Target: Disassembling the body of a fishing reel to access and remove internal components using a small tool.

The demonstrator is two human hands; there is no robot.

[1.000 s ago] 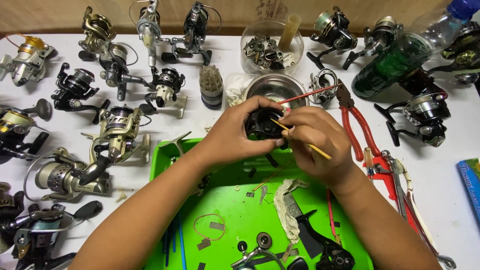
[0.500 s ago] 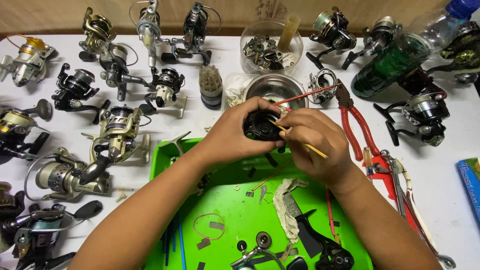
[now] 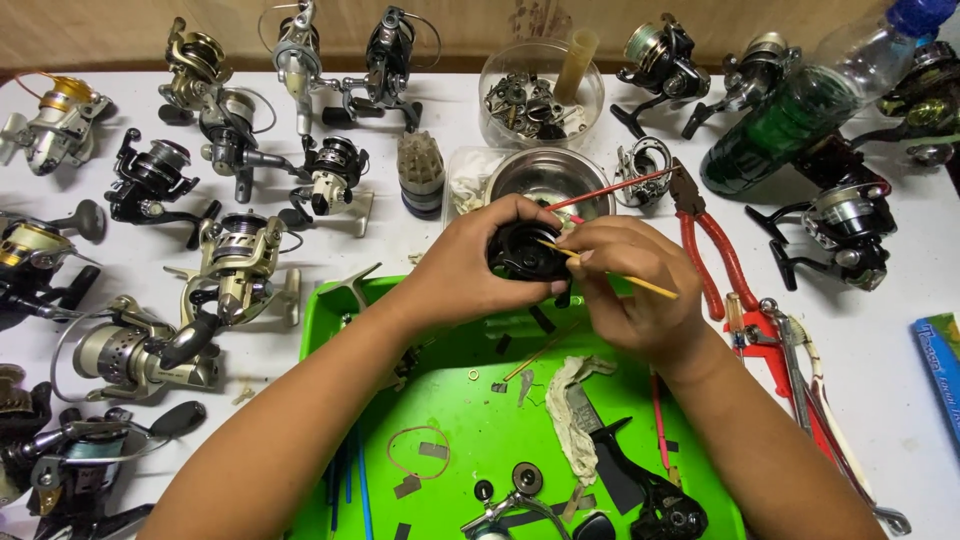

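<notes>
My left hand [image 3: 470, 265] grips a black fishing reel body [image 3: 525, 250] above the far edge of a bright green tray [image 3: 480, 440]. My right hand [image 3: 630, 285] pinches a thin yellow stick [image 3: 640, 284], its tip poking into the reel body. Both hands meet over the tray's top rim. On the tray lie a dirty rag [image 3: 570, 405], a black reel handle part [image 3: 640, 490], small gears, a wire ring and loose bits.
Several fishing reels [image 3: 235, 265] crowd the white table at left and along the back. A steel bowl [image 3: 548, 178], a clear tub of parts [image 3: 535, 95], red-handled pliers [image 3: 710, 235], a green plastic bottle [image 3: 790, 115] and a blue box [image 3: 940, 370] sit around.
The hands barely shift; the stick's tip works slightly inside the reel body, which stays in the left hand.
</notes>
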